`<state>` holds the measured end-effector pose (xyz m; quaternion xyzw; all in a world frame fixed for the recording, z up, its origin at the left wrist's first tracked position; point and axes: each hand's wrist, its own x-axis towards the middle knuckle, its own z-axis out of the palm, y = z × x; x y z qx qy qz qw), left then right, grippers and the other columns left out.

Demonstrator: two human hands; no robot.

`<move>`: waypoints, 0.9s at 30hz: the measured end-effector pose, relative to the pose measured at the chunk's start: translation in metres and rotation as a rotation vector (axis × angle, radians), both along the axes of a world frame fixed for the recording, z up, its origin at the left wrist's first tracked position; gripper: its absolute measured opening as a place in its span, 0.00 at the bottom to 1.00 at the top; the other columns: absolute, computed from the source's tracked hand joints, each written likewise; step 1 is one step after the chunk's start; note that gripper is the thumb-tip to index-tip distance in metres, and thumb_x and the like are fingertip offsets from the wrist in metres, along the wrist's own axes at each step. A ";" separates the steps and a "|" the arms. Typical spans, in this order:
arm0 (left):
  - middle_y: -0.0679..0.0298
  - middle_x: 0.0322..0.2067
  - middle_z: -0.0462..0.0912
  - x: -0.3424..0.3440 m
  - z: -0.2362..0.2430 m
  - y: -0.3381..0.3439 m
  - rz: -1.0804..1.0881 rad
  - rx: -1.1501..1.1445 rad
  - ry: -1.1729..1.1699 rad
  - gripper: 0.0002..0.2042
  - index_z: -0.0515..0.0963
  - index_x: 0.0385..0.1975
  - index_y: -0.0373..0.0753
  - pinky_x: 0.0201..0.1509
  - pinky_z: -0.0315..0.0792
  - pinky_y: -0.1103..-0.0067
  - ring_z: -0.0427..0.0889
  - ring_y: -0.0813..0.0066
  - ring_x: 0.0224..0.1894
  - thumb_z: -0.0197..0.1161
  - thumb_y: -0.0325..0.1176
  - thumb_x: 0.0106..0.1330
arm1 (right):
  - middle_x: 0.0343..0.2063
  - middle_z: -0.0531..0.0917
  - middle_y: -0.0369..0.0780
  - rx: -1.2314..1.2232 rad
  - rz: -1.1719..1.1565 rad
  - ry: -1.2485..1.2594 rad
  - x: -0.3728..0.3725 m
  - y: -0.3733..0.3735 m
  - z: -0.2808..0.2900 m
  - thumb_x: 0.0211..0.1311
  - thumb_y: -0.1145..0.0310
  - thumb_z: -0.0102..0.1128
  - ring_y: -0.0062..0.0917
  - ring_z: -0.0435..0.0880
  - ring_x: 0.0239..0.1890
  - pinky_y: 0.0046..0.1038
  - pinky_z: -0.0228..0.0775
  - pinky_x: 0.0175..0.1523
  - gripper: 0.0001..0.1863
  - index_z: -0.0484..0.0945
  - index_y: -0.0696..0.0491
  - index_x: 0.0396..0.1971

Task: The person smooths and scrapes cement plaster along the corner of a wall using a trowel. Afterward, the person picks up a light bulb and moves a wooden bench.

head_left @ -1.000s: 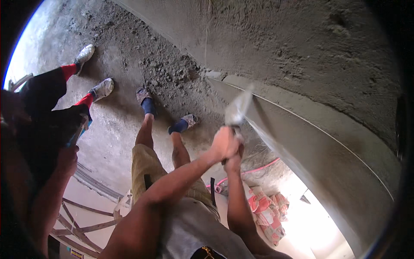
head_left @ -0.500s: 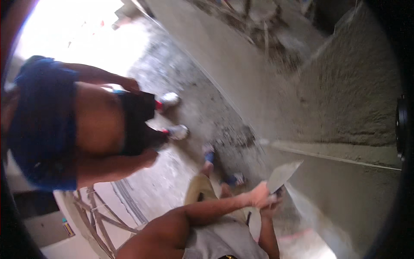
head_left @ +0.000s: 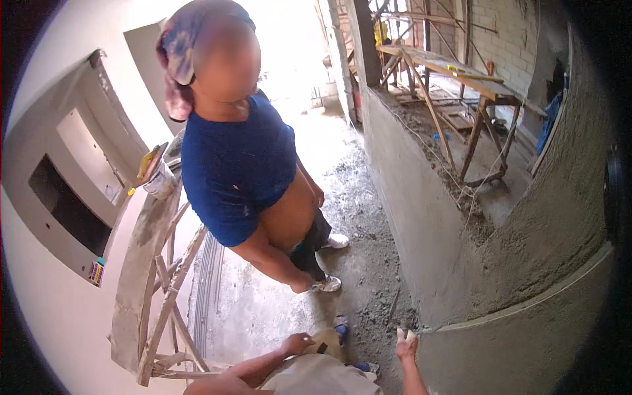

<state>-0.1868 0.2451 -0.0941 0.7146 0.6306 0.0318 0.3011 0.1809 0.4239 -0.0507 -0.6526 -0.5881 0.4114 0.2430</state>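
Observation:
My left hand [head_left: 297,344] is by the front of my khaki trousers [head_left: 325,342], its fingers curled in; a small pale spot shows at a fingertip. Whether it holds anything is hidden. Near the foot of the grey plastered wall [head_left: 441,250], my right hand [head_left: 406,349] points forward with its fingers drawn together. Two whitish tips stick up from it, too small to name. The trowel blade seen earlier does not show now.
Ahead on the left stands a person in a blue shirt [head_left: 234,174], arms lowered. Behind them are a pole-and-plank trestle [head_left: 141,283] and a bucket [head_left: 160,183]. Rubble [head_left: 382,289] lines the wall's foot. Beyond the low wall stands wooden scaffolding [head_left: 474,82].
My view has swung up and turned, bringing the person's upper body into sight. My hands, earlier together at a trowel, have moved apart: left to my trousers, right beside the wall.

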 end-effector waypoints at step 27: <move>0.59 0.32 0.82 -0.218 -0.100 0.130 -0.228 -0.374 -0.498 0.10 0.82 0.26 0.45 0.42 0.75 0.67 0.81 0.60 0.39 0.55 0.40 0.57 | 0.20 0.76 0.39 -0.076 -0.784 -0.008 -0.204 -0.226 0.041 0.50 0.58 0.62 0.26 0.69 0.22 0.33 0.66 0.31 0.18 0.75 0.61 0.28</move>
